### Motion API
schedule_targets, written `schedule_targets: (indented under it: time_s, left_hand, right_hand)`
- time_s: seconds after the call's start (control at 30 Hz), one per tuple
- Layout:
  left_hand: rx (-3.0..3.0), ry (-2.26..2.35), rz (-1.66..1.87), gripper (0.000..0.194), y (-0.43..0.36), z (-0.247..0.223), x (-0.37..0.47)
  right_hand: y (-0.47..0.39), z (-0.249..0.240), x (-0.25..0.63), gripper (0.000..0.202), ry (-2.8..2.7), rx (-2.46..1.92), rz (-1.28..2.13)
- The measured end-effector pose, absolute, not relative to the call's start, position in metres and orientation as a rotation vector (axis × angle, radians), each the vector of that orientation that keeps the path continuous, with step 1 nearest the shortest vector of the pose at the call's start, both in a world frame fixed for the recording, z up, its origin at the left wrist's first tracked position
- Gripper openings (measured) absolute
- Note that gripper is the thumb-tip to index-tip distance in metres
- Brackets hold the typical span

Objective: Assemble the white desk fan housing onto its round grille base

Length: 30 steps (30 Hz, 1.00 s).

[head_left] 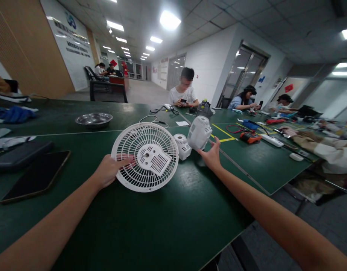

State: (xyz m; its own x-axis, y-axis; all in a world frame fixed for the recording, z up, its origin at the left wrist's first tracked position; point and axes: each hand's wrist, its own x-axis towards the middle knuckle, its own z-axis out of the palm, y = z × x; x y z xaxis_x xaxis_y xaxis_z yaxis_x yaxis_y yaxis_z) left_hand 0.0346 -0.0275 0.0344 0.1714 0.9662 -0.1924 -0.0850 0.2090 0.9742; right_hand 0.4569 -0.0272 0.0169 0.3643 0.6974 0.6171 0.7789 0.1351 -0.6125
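My left hand [110, 169] grips the left rim of a round white fan grille [128, 177], its thumb lying over the bars. The grille is held tilted up above the table, and a white vented plate [155, 158] sits at its centre. On the right, my right hand [211, 156] holds a white plastic motor housing [200, 133] from its lower right side, with thumb and fingers around it. A second, smaller white vented housing [181, 146] stands between the grille and the held housing, partly hidden by the grille.
On the green table [128, 229] are a metal bowl [93, 119], a dark tablet [35, 177], blue gloves [17, 114], cables, an orange meter [250, 137] and a white power strip [271, 140]. A person [184, 90] sits opposite; a co-worker's sleeve [317, 146] is at right.
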Motion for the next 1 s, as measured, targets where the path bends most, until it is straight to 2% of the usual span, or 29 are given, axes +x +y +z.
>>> schedule_targets:
  time_s: [0.27,0.47,0.57,0.77,1.0]
  left_hand:
    - [1.016,1.109,1.05,0.026,-0.014,0.03,0.029]
    - [1.039,1.118,1.043,0.024,-0.006,0.026,0.028]
    - [1.049,1.101,1.031,0.026,-0.005,0.025,0.027]
    - [1.058,1.098,1.044,0.024,-0.008,0.031,0.031]
    - [1.106,1.08,1.009,0.025,-0.01,0.035,0.03]
  right_hand:
    - [0.02,0.018,0.46,0.104,-1.27,-1.703,0.153]
    - [0.027,0.021,0.463,0.075,-1.314,-1.77,0.124]
    - [0.022,0.028,0.459,0.069,-1.252,-1.758,0.054]
    - [0.008,0.056,0.436,0.068,-1.088,-1.604,-0.049]
    - [-0.007,0.064,0.398,0.069,-1.259,-1.455,0.012]
